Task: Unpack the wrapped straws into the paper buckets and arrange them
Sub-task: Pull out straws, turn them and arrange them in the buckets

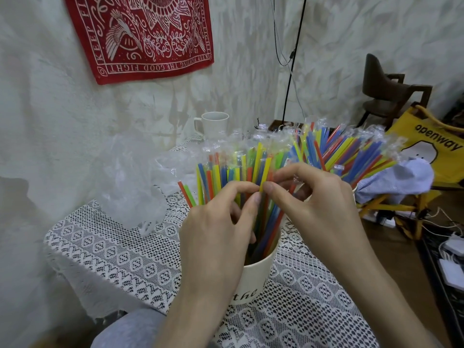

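A white paper bucket (253,280) with dark lettering stands on the lace-covered table, filled with upright coloured straws (226,169) in clear wrappers. Behind it to the right, a second bunch of wrapped straws (351,149) fans out; its bucket is hidden by my right hand. My left hand (216,229) and my right hand (319,199) meet above the near bucket. Both pinch the same wrapped yellow straw (265,172) between thumb and forefinger, fingertips almost touching.
Crumpled clear plastic wrapping (135,182) lies on the lace tablecloth (120,259) to the left. A white mug (213,123) stands at the back by the wall. A yellow bag (439,146), a folding stand and a dark chair (391,89) crowd the right side.
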